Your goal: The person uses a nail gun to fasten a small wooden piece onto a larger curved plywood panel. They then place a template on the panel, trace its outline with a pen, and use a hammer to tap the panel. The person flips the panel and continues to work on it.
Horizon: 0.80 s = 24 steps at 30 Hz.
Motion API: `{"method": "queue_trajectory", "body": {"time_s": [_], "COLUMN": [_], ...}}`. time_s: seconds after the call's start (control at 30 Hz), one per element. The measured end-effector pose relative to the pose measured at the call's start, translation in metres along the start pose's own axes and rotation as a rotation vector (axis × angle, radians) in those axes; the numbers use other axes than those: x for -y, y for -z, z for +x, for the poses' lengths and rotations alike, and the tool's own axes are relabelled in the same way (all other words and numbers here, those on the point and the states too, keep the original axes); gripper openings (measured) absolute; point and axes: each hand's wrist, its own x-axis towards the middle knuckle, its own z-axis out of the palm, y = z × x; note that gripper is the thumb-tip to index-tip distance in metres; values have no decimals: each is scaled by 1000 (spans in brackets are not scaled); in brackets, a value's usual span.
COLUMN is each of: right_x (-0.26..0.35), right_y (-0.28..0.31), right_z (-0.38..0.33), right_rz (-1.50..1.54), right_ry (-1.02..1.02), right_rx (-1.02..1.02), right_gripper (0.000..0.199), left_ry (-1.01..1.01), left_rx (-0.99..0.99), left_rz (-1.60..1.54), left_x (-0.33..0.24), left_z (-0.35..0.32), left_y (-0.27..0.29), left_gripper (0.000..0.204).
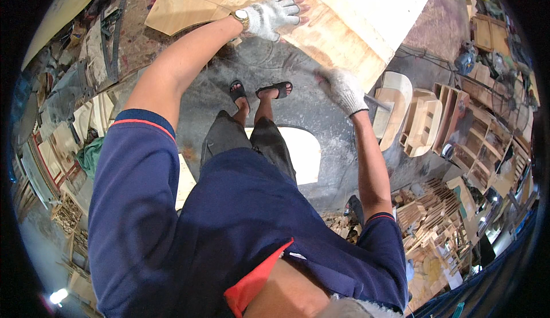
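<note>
My left hand (272, 17), in a white knit glove with bare fingertips, lies spread on a plywood sheet (321, 29). Its fingers are stretched out flat on the wood, and a watch (242, 16) sits at that wrist. Just off the sheet's near edge is my right hand (344, 91), gloved the same way. Motion smears its fingers, so I cannot tell whether they grip anything. Beside that wrist a grey bar-like piece (378, 103) shows; whether the hand holds it is unclear. A lighter, pale panel (395, 3) lies over the far right part of the plywood.
On the grey floor (338, 169) behind my legs lies a white rounded panel (301, 149). Curved wooden frames (421, 120) and an open shelf-like frame (481, 132) stand at right. Wood offcuts (432, 220) pile up at lower right. A green cloth (90, 156) and scrap boards fill the left.
</note>
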Motion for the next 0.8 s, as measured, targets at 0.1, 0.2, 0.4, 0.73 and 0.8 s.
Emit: {"method": "queue_trajectory", "body": {"time_s": [0.1, 0.2, 0.4, 0.73, 0.8], "right_x": [-1, 5, 50, 75, 57], "right_y": [-6, -16, -60, -122, -120], "right_z": [-2, -18, -84, -217, -224], "right_rz": [13, 97, 358, 568, 726], "right_ry": [-41, 99, -221, -867, -832], "right_rx": [28, 44, -34, -472, -683], "right_gripper": [24, 25, 30, 34, 27], "left_ry": [2, -12, -16, 119, 281], "left_rx": [-12, -69, -22, 100, 111], "left_rz": [-1, 12, 27, 76, 61], "left_x": [0, 1, 2, -27, -55], "left_z": [1, 1, 0, 11, 30], "left_y": [-2, -4, -5, 16, 11], "left_gripper": [98, 91, 94, 85, 76]}}
